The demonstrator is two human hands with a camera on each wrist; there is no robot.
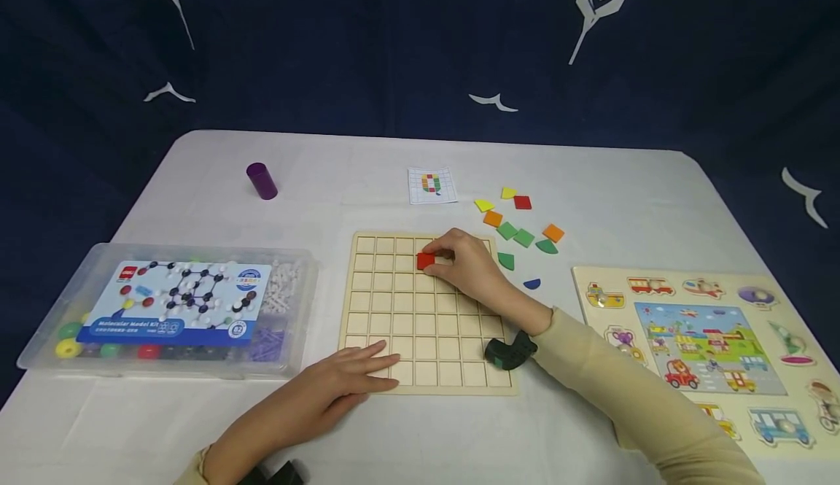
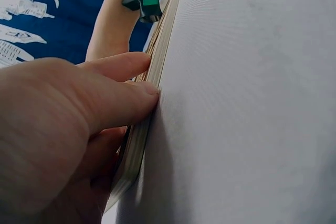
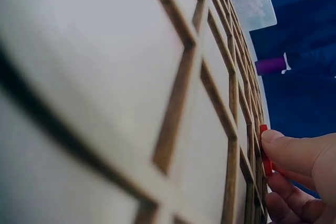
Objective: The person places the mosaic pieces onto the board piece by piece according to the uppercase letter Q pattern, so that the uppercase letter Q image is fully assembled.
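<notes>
A wooden grid board (image 1: 407,324) lies flat in the middle of the table. My right hand (image 1: 469,266) pinches a red square tile (image 1: 425,260) between thumb and fingers at one of the upper cells. In the right wrist view the red tile (image 3: 266,153) stands at the grid's surface under the thumb. My left hand (image 1: 335,383) rests with straight, spread fingers on the board's lower left corner; in the left wrist view the thumb lies along the board's edge (image 2: 142,135). A pattern card (image 1: 432,186) with a coloured figure lies beyond the board.
Loose tiles lie right of the card: a red one (image 1: 522,202), a green one (image 1: 523,237), a blue half-round (image 1: 532,284) and several others. A molecular model kit box (image 1: 173,310) stands left, a purple cylinder (image 1: 262,181) behind it. A picture puzzle board (image 1: 712,346) lies right.
</notes>
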